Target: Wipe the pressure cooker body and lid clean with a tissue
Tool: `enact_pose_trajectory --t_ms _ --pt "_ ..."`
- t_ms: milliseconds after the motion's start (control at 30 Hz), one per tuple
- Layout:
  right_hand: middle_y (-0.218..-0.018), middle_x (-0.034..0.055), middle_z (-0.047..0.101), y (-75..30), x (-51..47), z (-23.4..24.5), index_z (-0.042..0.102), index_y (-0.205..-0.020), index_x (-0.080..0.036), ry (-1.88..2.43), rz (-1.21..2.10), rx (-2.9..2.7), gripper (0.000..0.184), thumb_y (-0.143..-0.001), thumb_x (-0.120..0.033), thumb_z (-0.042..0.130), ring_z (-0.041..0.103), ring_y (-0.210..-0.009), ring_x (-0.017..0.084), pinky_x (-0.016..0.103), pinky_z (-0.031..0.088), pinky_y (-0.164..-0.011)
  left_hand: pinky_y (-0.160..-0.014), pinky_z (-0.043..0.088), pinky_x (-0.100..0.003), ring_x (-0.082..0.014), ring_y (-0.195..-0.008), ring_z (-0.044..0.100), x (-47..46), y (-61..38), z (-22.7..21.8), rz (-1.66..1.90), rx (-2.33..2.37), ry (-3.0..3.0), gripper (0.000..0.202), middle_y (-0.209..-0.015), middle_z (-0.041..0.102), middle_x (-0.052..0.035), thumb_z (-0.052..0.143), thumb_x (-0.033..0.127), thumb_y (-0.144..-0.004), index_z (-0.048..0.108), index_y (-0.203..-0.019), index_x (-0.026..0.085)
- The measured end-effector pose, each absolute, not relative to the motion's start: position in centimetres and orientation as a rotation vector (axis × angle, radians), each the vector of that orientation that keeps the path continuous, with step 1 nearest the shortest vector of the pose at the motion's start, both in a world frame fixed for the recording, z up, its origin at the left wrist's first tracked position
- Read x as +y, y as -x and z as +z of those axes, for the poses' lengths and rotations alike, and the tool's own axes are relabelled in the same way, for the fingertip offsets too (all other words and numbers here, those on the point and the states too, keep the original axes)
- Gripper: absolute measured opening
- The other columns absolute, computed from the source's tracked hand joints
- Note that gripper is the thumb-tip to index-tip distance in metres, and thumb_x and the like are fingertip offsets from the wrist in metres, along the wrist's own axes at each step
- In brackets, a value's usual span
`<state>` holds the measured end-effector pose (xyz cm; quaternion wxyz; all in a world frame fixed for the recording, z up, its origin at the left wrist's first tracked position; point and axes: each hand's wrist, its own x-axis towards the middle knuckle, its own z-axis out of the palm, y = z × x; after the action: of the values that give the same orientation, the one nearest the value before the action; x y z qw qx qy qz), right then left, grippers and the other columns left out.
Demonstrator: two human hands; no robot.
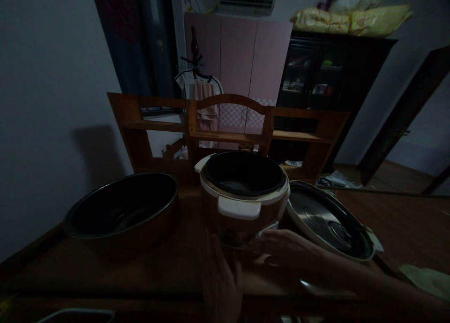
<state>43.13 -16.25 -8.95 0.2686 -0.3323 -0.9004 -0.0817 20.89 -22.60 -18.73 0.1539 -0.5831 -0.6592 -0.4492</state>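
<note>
An electric cooker (242, 208) with white handles stands in the middle of the wooden desk, its lid off and a dark inner pot (246, 173) seated in it. My left hand (223, 278) is at the cooker's lower front, fingers stretched upward, holding nothing that I can see. My right hand (286, 248) reaches in from the right to the cooker's front, fingers bent. A white cloth or tissue (270, 227) pokes out above these fingers, against the cooker; the grip on it is partly hidden. Dim light blurs the cooker's front panel.
At left lies a large dark round pot (123, 208). A round lid (323, 220), inner side up, rests right of the cooker. Behind rises a wooden shelf rack (232, 136). Something shiny (316, 288) lies under my right forearm. A white wall (52, 102) borders the left.
</note>
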Motion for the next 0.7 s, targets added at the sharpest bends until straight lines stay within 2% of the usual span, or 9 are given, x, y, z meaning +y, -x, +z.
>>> enact_pose_trajectory --t_ms 67,167,267,333,400,467,567,700 --pt "-0.137 -0.0124 0.063 -44.2 -15.7 -8.4 0.058 -0.141 -0.041 0.745 -0.183 -2.573 0.041 -0.102 -0.030 0.052 0.059 -0.127 0.006 0.019 0.041 -0.112 -0.116 0.040 -0.058 -0.0384 -0.151 0.031 -22.5 -20.9 -18.6 -1.301 -1.892 1.673 0.088 -0.164 0.029 -0.0227 0.059 0.026 -0.094 0.007 -0.164 0.013" --pt "-0.155 0.0003 0.046 -44.6 -15.1 -7.2 0.028 -0.160 -0.027 0.690 -0.436 -2.681 0.064 -0.103 -0.030 0.056 0.044 -0.144 0.016 0.035 0.025 -0.126 -0.117 0.038 -0.058 -0.0379 -0.151 0.031 -22.4 -21.0 -18.5 -1.354 -1.891 1.671 0.087 -0.164 0.030 -0.0219 0.060 0.026 -0.094 0.009 -0.164 0.014" --pt "-0.163 0.0105 0.030 -43.5 -15.5 -6.4 0.014 -0.163 -0.015 0.806 -0.770 -2.569 0.078 -0.102 -0.042 0.056 0.025 -0.153 0.025 0.046 0.024 -0.126 -0.118 0.036 -0.058 -0.0378 -0.151 0.031 -22.1 -20.9 -18.6 -1.408 -1.872 1.684 0.086 -0.164 0.030 -0.0214 0.061 0.026 -0.094 0.011 -0.164 0.015" --pt "-0.167 0.0132 0.016 -42.2 -16.2 -6.6 0.008 -0.163 -0.009 0.831 -0.834 -2.495 0.082 -0.103 -0.047 0.050 0.010 -0.156 0.029 0.050 0.024 -0.125 -0.119 0.034 -0.059 -0.0383 -0.151 0.030 -22.1 -20.8 -18.7 -1.416 -1.865 1.697 0.086 -0.164 0.028 -0.0218 0.060 0.027 -0.094 0.011 -0.164 0.014" --pt "-0.169 0.0148 0.002 -40.8 -16.9 -7.5 0.003 -0.163 -0.006 0.865 -0.818 -2.413 0.083 -0.105 -0.049 0.045 0.001 -0.156 0.032 0.052 0.022 -0.125 -0.120 0.033 -0.060 -0.0388 -0.152 0.028 -22.1 -20.7 -18.9 -1.416 -1.857 1.716 0.085 -0.165 0.026 -0.0219 0.059 0.028 -0.095 0.010 -0.164 0.014" --pt "-0.169 0.0152 -0.004 -39.4 -17.6 -9.0 -0.001 -0.163 -0.007 0.935 -0.694 -2.323 0.081 -0.106 -0.047 0.041 -0.002 -0.156 0.034 0.055 0.018 -0.125 -0.119 0.033 -0.060 -0.0391 -0.152 0.028 -22.1 -20.7 -19.0 -1.432 -1.858 1.725 0.086 -0.166 0.024 -0.0214 0.058 0.028 -0.095 0.010 -0.164 0.015" --pt "-0.169 0.0146 -0.009 -36.8 -18.6 -11.8 -0.009 -0.163 -0.013 1.082 -0.298 -2.098 0.078 -0.108 -0.043 0.036 -0.008 -0.155 0.036 0.063 0.016 -0.123 -0.118 0.036 -0.060 -0.0393 -0.152 0.029 -22.1 -20.7 -19.0 -1.450 -1.893 1.708 0.087 -0.166 0.023 -0.0208 0.059 0.030 -0.094 0.008 -0.164 0.016" --pt "-0.168 0.0062 -0.018 -33.0 -19.5 -14.9 -0.014 -0.163 -0.022 1.241 0.326 -1.561 0.073 -0.109 -0.047 0.028 -0.014 -0.155 0.029 0.065 0.007 -0.123 -0.116 0.039 -0.059 -0.0391 -0.151 0.031 -22.2 -20.8 -19.0 -1.374 -1.930 1.703 0.087 -0.166 0.025 -0.0212 0.057 0.029 -0.095 0.007 -0.164 0.017"
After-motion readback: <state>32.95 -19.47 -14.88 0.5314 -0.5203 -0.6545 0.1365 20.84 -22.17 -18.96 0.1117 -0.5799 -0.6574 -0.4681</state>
